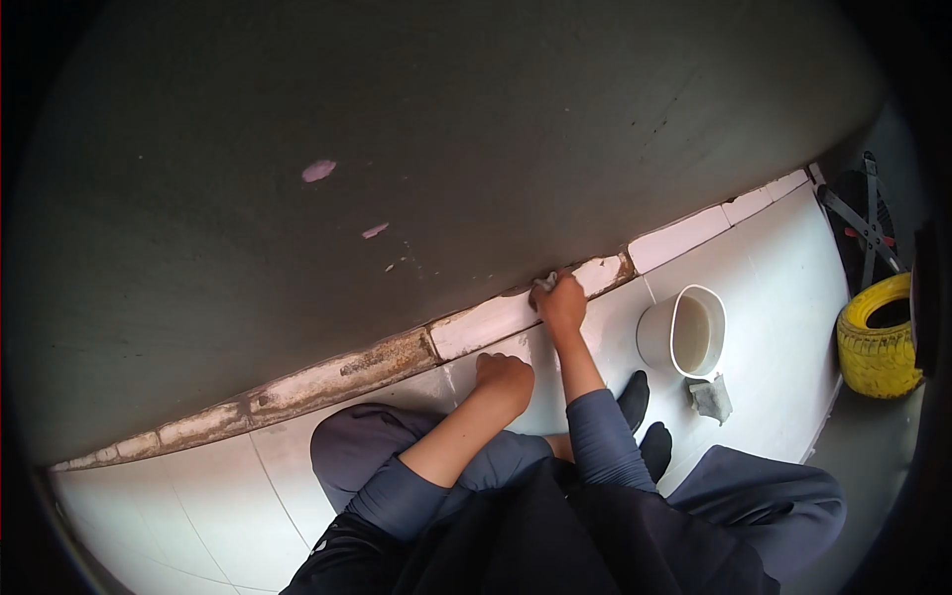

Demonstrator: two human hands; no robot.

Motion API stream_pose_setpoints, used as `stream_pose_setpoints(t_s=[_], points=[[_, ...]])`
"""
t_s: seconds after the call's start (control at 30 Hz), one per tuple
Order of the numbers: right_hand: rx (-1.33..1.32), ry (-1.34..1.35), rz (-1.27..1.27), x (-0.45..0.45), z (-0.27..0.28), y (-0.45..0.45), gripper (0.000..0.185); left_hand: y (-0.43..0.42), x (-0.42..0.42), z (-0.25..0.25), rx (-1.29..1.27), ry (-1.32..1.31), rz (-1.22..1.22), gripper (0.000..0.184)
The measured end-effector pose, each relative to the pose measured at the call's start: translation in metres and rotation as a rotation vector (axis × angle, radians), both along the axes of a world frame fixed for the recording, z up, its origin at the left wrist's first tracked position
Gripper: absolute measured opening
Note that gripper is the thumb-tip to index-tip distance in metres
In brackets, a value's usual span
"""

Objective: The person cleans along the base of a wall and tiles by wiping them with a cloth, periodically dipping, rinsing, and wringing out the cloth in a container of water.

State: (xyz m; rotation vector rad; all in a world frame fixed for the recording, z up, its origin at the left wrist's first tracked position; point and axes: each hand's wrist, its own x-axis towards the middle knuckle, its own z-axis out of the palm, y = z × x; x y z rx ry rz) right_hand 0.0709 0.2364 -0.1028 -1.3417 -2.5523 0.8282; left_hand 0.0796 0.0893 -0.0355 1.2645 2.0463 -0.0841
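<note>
My right hand [562, 305] is closed on a small greyish cloth [545, 282]. It presses the cloth to the top edge of a white skirting tile [486, 325] at the foot of the dark wall. Curled into a fist, my left hand [506, 383] is low over the floor, just in front of the same tile; whatever its fingers may hold is hidden. Brown, crusty residue covers the skirting [337, 379] to the left. A white container [651, 335] of cloudy water stands to the right of my hands, with a grey rag or sponge [710, 399] beside it.
The dark grey wall [397, 129] has a few pale chipped spots. White floor tiles [218, 496] run along it. My feet [635, 399] in black socks are close to the container. At the far right are a yellow tyre [875, 347] and a folding metal frame [861, 223].
</note>
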Motion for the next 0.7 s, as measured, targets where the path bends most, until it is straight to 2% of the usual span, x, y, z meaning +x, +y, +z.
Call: stream_pose_setpoints(t_s=[0.17, 0.27, 0.33, 0.43, 0.53, 0.63, 0.7], points=[[0.021, -0.077, 0.133, 0.001, 0.004, 0.000, 0.031, 0.004, 0.002, 0.001, 0.083, -0.047, 0.007, 0.023], [0.018, -0.087, 0.091, 0.000, 0.006, 0.015, 0.032, -0.002, -0.002, 0.002, 0.047, -0.074, 0.019, 0.023], [-0.017, -0.105, 0.039, -0.003, 0.004, 0.013, 0.034, -0.003, -0.003, 0.003, -0.022, 0.001, 0.018, 0.023], [0.043, -0.141, 0.085, -0.005, 0.001, -0.011, 0.033, 0.001, -0.004, 0.011, 0.002, 0.014, 0.034, 0.023], [-0.009, -0.122, 0.106, -0.005, 0.005, -0.015, 0.031, 0.003, -0.001, 0.011, 0.025, 0.017, 0.054, 0.023], [-0.006, -0.139, 0.124, -0.001, 0.005, -0.003, 0.030, -0.002, -0.005, 0.012, -0.065, -0.002, 0.044, 0.024], [-0.036, -0.104, 0.028, 0.000, 0.008, 0.005, 0.029, -0.002, -0.006, 0.012, -0.100, 0.013, 0.033, 0.024]])
